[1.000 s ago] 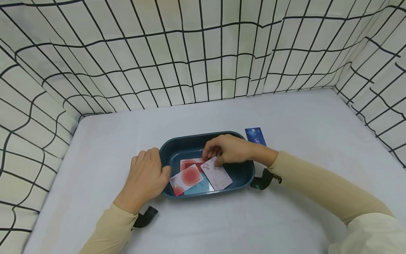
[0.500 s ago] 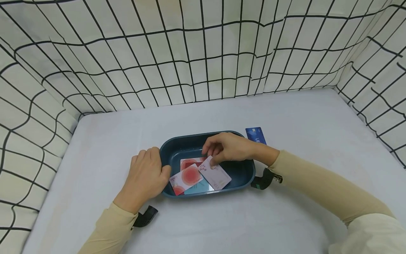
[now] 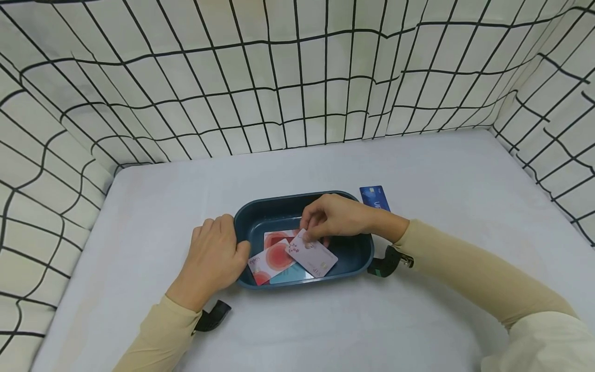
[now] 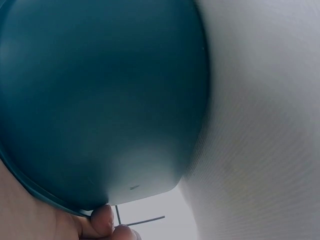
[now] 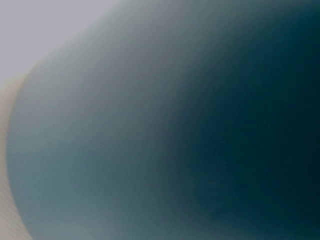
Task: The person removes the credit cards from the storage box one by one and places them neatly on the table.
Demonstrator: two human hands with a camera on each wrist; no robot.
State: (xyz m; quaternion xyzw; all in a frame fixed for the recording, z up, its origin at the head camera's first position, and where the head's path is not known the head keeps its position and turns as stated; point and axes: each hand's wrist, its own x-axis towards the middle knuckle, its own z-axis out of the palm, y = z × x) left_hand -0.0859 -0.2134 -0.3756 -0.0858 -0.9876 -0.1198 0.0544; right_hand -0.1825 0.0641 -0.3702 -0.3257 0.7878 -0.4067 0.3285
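Note:
A dark teal oblong tray (image 3: pixel 274 209) stands on the white surface. At its left end, my left hand (image 3: pixel 215 253) grips the rim; the left wrist view shows curled fingertips (image 4: pixel 102 220) against the tray's outer wall (image 4: pixel 100 100). Inside the tray, my right hand (image 3: pixel 337 217) pinches a white VIP card (image 3: pixel 318 260) by its upper corner, thumb on top. That card overlaps a light blue card (image 3: pixel 290 275). Beside it lies a white card with a red circle (image 3: pixel 276 258), over another red-patterned card (image 3: pixel 273 237). The right wrist view is a blur of teal.
A blue VIP card (image 3: pixel 374 197) lies outside the tray, behind my right wrist and partly hidden by it. A black wire-like grid on white walls (image 3: pixel 288 93) encloses the back and sides. Black wrist devices hang under both wrists, the left one (image 3: pixel 214 316) lower.
My right hand keeps its pinch on the white card, whose upper corner has slid a little leftward, over the edge of the red-circle card. The left hand stays on the rim.

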